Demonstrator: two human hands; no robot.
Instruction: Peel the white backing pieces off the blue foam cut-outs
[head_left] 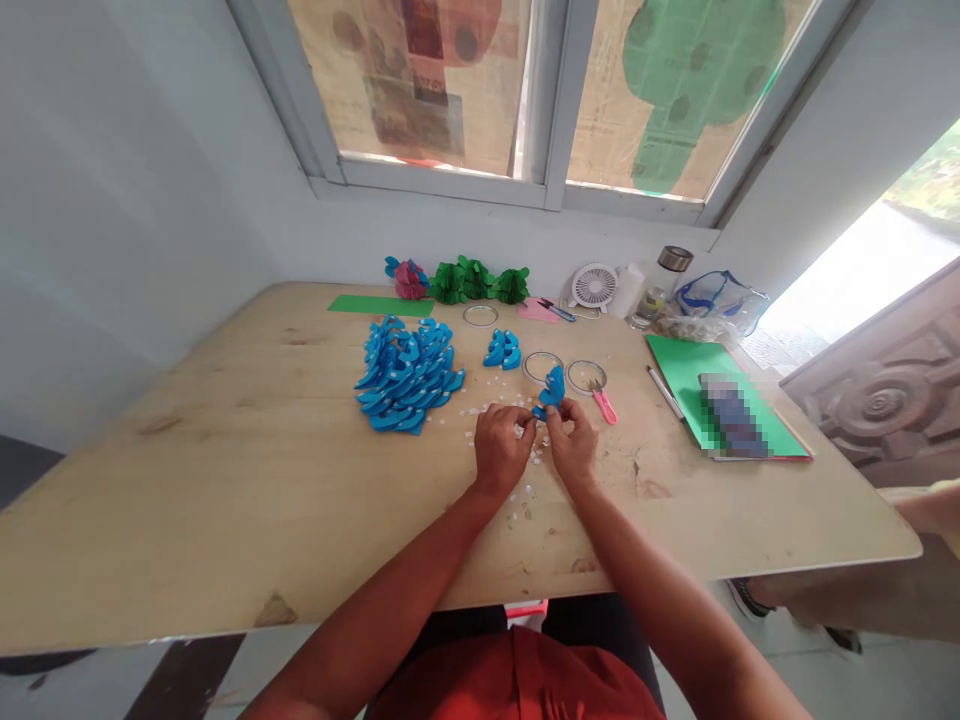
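Note:
Between my two hands a small folded blue paper piece (pixel 553 387) is held just above the table. My right hand (pixel 574 442) pinches its lower edge between thumb and fingers. The closed fingertips of my left hand (pixel 502 446) meet its lower left end. Small white scraps (pixel 529 490) are scattered on the wood beneath and around my hands. To the left stands a large heap of blue paper pieces (pixel 409 378) with white marks on them. A smaller blue group (pixel 502 349) lies behind my left hand.
On the wooden table (pixel 225 480) lie metal rings (pixel 586 376), pink-handled snips (pixel 604 404), a pen (pixel 665 392), and green sheets (pixel 679 375) under a blurred object (pixel 731 415). Along the back are green paper shapes (pixel 474 280), a fan (pixel 595 287) and a glass bottle (pixel 660 288). Someone's leg (pixel 840 590) shows at right.

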